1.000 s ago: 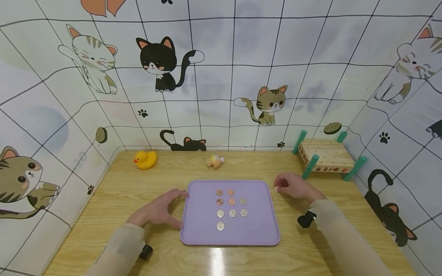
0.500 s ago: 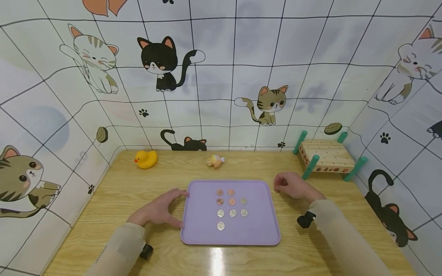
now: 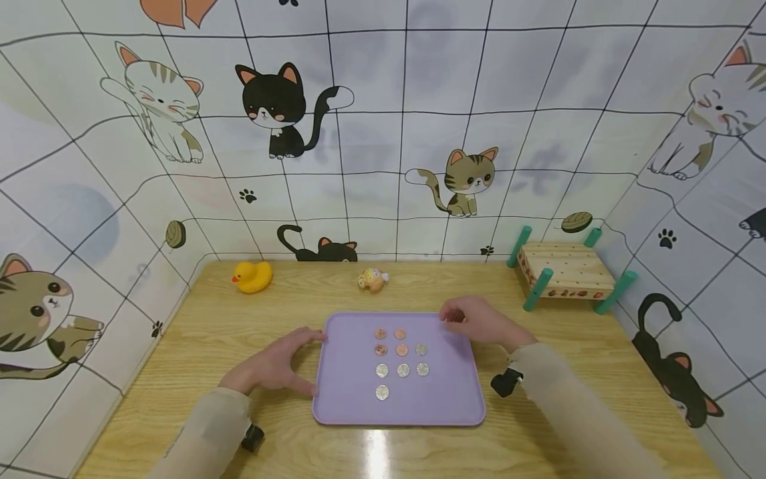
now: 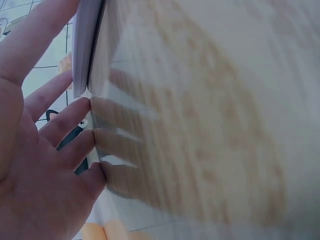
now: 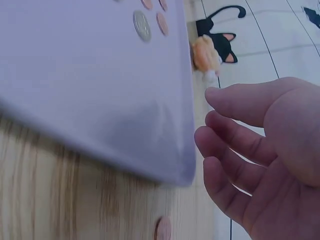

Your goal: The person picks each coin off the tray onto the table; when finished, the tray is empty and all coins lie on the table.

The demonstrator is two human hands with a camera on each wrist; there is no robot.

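Note:
A purple tray lies on the wooden table, with several coins in loose rows, such as a copper one and a silver one. My left hand rests at the tray's left edge, fingers and thumb spread. Its fingertips lie by the tray's rim in the left wrist view. Over the tray's far right corner hovers my right hand, its fingers loosely bent; nothing shows between thumb and fingers. One copper coin lies on the table beside the tray in the right wrist view.
Along the back of the table sit a yellow rubber duck and a small figurine. A wooden rack with green posts stands at the far right. Cat-printed walls enclose the back and sides.
My right hand has moved left from the table beside the tray to above its far right corner. The light disc seen at its fingertips earlier no longer shows there. My left hand stays put.

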